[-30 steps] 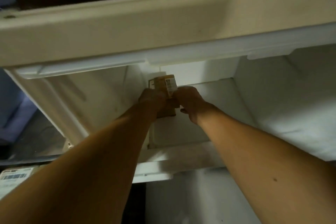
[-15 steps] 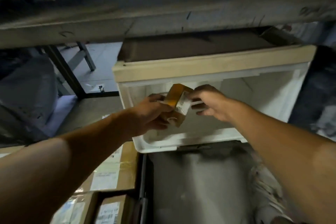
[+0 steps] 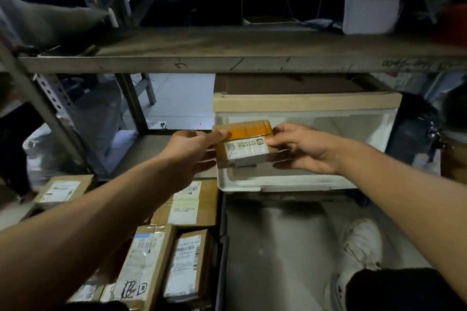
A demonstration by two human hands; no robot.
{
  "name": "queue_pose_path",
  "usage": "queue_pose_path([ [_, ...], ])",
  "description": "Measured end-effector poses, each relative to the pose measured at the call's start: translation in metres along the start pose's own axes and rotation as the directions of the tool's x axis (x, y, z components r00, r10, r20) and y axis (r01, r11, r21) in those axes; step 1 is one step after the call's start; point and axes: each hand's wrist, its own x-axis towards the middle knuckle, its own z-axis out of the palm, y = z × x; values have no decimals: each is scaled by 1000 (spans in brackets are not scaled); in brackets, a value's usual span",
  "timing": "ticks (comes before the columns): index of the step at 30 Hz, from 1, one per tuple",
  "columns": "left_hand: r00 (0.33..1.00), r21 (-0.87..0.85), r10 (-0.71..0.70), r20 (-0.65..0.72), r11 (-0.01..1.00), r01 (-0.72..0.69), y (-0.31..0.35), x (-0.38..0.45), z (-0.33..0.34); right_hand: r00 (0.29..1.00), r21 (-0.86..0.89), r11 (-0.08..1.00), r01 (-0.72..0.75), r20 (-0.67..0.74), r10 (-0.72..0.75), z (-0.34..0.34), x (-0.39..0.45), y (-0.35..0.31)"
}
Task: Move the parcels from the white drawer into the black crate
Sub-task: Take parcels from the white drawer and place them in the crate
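A small brown parcel [image 3: 243, 142] with an orange taped top and a white label is held between both hands above the front left corner of the white drawer [image 3: 290, 180]. My left hand [image 3: 192, 148] grips its left end. My right hand [image 3: 303, 148] pinches its right end. The drawer stands pulled out under a grey shelf, and what shows of its inside is bare white plastic. The black crate [image 3: 220, 247] lies at lower left, with only its right wall showing, and holds several labelled cardboard parcels [image 3: 187, 262].
A grey metal shelf board [image 3: 240, 53] runs across above the drawer, with an angled steel upright [image 3: 50, 118] at left. A white shoe [image 3: 361, 242] and a dark trouser leg stand on the floor at lower right. Another boxed parcel [image 3: 62, 190] sits left of the crate.
The parcel has come out of the drawer and now sits level between both hands. My view has pulled back and down, bringing the crate and its parcels into sight.
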Motion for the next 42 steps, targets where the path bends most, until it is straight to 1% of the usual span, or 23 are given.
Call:
queue_pose_path([
  [3,999,-22,1,-40,1000,-2,-5,-11,-12,999,-84,996,22,-23,-24,17,-2,7],
  [7,995,-72,15,-102,997,-22,-4,-14,-24,997,-52,997,58,-52,-61,31,4,3],
  [10,991,-58,7,-134,998,-14,-7,-13,-28,991,-61,994,90,-95,-95,40,10,0],
  [12,992,-75,-6,-127,997,-3,-8,-14,-31,985,-74,991,111,-121,-120,45,11,-1],
  [15,996,-120,12,-85,993,-22,-9,-18,-34,973,-75,986,146,-168,-157,51,12,-4],
  [17,995,-146,35,-98,988,-49,-9,-19,-36,966,-81,983,164,-189,-176,55,12,-5],
  [21,978,-159,86,-191,980,-117,-9,-20,-38,971,-83,985,153,-172,-165,62,10,-3],
  [26,975,-159,82,-207,980,-116,-10,-22,-40,973,-69,983,168,-150,-177,57,4,-3],
  [29,972,-115,92,-216,986,-120,-10,-20,-38,972,-113,977,183,-127,-197,55,1,-4],
  [31,967,-73,97,-234,990,-117,-10,-19,-34,971,-109,976,186,-134,-200,54,1,-4],
  [34,965,-5,113,-237,993,-117,-10,-17,-29,962,-104,975,195,-175,-211,52,2,-4],
  [38,960,109,184,-213,980,-164,-10,-17,-23,944,-94,970,222,-230,-238,49,4,-2],
  [40,959,122,194,-205,977,-172,-10,-16,-21,934,-75,968,241,-253,-252,49,5,-1],
  [42,962,82,181,-203,983,-167,-10,-16,-18,932,-57,967,247,-258,-253,50,8,0],
])
